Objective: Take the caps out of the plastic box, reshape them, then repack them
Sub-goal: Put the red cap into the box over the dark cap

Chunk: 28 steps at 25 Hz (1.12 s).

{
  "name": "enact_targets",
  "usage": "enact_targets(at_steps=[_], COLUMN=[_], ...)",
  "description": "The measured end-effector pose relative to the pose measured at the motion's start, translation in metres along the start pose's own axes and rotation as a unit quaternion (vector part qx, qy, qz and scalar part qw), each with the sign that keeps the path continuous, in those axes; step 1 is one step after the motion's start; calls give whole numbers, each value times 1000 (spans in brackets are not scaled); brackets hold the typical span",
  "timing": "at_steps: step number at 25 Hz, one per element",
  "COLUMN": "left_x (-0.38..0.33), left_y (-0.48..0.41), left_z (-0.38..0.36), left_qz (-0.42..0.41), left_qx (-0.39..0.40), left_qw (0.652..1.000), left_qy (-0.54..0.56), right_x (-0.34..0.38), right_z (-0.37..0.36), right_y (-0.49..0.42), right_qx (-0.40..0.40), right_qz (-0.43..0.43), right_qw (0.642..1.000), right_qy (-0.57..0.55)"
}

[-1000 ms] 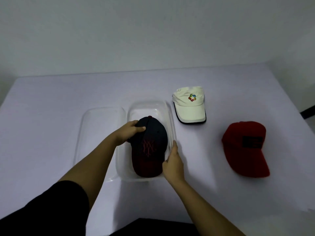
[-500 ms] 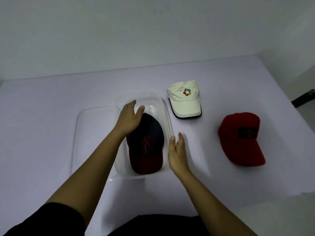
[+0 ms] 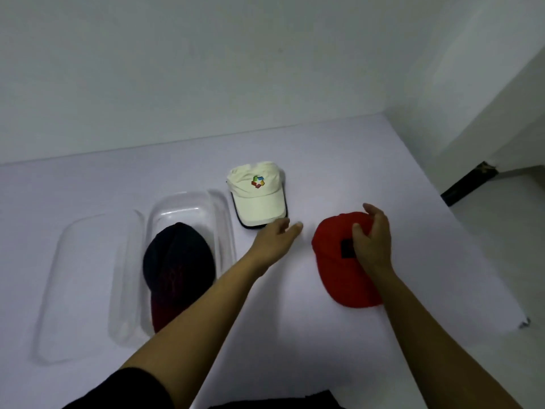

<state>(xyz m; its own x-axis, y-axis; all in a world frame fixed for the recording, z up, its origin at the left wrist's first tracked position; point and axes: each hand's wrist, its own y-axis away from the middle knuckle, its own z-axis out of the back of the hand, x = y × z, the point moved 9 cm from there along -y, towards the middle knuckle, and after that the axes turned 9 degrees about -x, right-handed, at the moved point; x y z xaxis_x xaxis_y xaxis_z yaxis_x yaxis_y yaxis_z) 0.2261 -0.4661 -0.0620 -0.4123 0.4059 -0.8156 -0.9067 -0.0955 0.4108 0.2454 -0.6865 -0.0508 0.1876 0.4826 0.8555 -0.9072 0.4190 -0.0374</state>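
The table (image 3: 368, 160) is pale, w/ its far edge against the wall at 12 o'clock and its right edge dropping off at 3 o'clock.

The clear plastic box (image 3: 224, 228) sits left of center. Its lid (image 3: 85, 284) lies flat just beside it at 9 o'clock, rims about touching. Inside the box lies the dark cap (image 3: 178, 267), brim toward 6 o'clock and crown toward 12; bare box floor shows beyond the crown, near the far wall.

The cream cap (image 3: 258, 196) rests on the table just beside the box's far right corner, at approx. 1 o'clock from it, brim pointing to 6 o'clock w/ a dark edge showing under it.

The red cap (image 3: 339, 261) lies well right of the box, at 3 o'clock, brim toward 5 o'clock. A wide strip of bare table separates it from the box.

The right hand (image 3: 373, 246) is on the red cap's crown, fingers curled over the top and thumb on the front panel, but a firm grip can't be confirmed. The left hand (image 3: 274, 240) hangs over bare table between cream and red caps, fingers loosely spread, holding nothing; its fingertips are near the cream cap's brim edge. The left forearm crosses over the box's near right corner. Open table runs from the red cap to the right edge, and in front toward 6 o'clock.
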Motion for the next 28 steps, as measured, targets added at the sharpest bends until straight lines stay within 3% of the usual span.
enact_targets(at_steps=[3,6,9,14,21,28], left_x=[5,11,20,22,11,-12], left_y=[-20,-26,-34,-37,-30,-10], left_z=[-56,-101,-117,-123,-115,-54], left_qz=[62,107,133,146,134,72], left_qx=[55,123,123,167,202,182], left_qw=[996,984,979,967,959,959], left_qy=[44,67,97,128,145,206], right_x=[-48,-92,-99,-99,-73,13], right_z=[8,-11,-20,-23,-15,-21], right_y=[-46,-53,-52,-44,-29,-2], right_qx=[124,308,393,387,370,382], right_qz=[-44,-105,-98,-106,-57,-9], right_qw=[990,942,913,915,926,916], right_qy=[41,88,51,-41,-58,-121])
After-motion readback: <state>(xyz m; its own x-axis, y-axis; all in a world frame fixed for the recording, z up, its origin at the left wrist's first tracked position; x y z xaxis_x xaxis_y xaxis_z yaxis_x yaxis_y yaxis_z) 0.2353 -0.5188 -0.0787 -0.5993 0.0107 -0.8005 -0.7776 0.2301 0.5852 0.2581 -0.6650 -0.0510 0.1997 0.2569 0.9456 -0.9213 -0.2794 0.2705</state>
